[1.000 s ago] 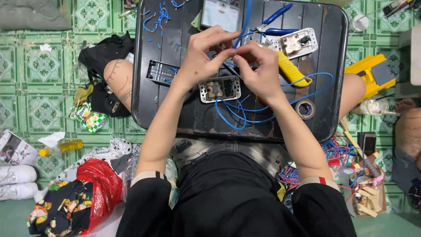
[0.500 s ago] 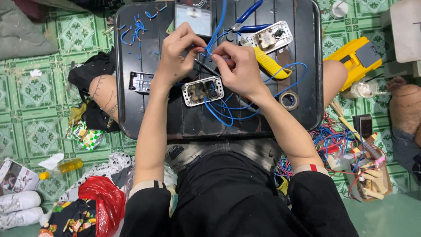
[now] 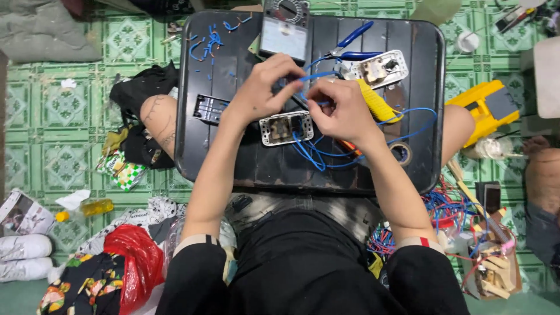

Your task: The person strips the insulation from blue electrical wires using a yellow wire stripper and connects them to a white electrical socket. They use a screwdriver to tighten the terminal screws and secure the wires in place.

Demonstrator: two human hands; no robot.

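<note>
— Near the middle of the black tabletop (image 3: 245,157), what is being worked on?

— A blue wire (image 3: 315,76) is pinched between both hands, just above a grey switch module (image 3: 286,128) that lies flat on the tabletop. More blue wire is looped out from the module toward 4 o'clock.

— How is each grip set?

— The left hand (image 3: 265,90) is closed, its fingertips pressed together on the wire. The right hand (image 3: 341,111) is likewise closed on the same wire, at 3 o'clock of the left hand and nearly touching it.

— What is seen around them?

— A yellow-handled tool (image 3: 376,104) lies just beside the right hand, at 2 o'clock. A second switch plate (image 3: 376,69) and blue-handled pliers (image 3: 353,46) are found at 1 o'clock. An analogue meter (image 3: 284,32) is placed at 12 o'clock, at the far edge. Cut blue wire scraps (image 3: 210,41) are scattered at 10 o'clock, a black frame part (image 3: 207,109) sits at 9 o'clock, and a roll of tape (image 3: 401,153) at 4 o'clock.
</note>
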